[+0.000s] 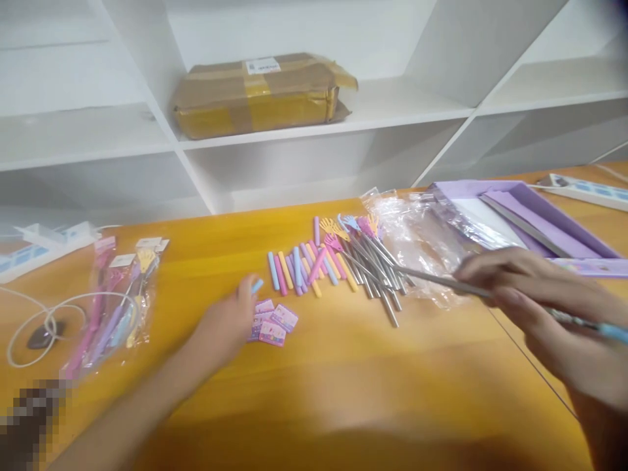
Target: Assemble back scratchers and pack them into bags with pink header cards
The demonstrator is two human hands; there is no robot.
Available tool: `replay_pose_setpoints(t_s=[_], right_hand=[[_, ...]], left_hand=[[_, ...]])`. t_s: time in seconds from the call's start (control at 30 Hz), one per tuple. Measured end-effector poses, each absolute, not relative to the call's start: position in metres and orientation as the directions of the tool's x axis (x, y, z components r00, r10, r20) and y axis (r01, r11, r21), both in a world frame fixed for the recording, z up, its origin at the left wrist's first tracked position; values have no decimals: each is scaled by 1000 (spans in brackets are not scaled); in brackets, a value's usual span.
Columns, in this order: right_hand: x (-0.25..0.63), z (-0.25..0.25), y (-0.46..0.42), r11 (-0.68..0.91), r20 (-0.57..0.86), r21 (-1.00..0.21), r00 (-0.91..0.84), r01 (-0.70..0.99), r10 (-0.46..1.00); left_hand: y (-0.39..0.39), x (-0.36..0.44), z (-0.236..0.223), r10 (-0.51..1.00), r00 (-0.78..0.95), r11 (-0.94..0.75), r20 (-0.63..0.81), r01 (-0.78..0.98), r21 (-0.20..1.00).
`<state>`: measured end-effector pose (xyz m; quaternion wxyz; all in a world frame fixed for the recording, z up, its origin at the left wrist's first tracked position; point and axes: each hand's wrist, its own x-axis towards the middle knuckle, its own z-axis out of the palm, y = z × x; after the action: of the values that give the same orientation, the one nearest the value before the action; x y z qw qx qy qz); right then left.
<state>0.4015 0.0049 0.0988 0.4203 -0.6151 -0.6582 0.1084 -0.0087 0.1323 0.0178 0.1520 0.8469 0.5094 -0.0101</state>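
My left hand point(236, 313) is closed around a short light-blue tube point(257, 286), with only its end poking out past the fingers. Beside that hand several small printed cards point(273, 332) lie on the wooden table. My right hand point(549, 311) grips a thin metal back scratcher rod point(446, 281) that points left; something light blue shows at its right end. Just left of the rod's tip is a pile of metal back scratchers point(377, 268) with yellow, blue and pink hand-shaped heads. Pastel tubes point(296, 267) are spread between this pile and my left hand.
Clear plastic bags point(417, 229) lie behind the rods, against an open purple box point(549, 222). Bagged back scratchers point(118, 294) and a coiled white cable point(49, 320) are at left. Power strips point(589, 190) stand on both sides. A taped carton point(265, 98) sits on the white shelf.
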Motion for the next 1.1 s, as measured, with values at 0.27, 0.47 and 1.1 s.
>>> replay_pose_setpoints(t_s=[0.27,0.47,1.1], right_hand=[[400,94,86,-96,319,-539,309,837,896],[400,28,131,-147,90,-96,156,984,984],[398,5,128,-17,205,-8,18,1000,979]], left_hand=[[188,44,2,923,355,-343,-148,934,100],[180,40,-3,909,403,-368,-107,896,249],[255,-139,52,992,-118,115,-52,991,-63]])
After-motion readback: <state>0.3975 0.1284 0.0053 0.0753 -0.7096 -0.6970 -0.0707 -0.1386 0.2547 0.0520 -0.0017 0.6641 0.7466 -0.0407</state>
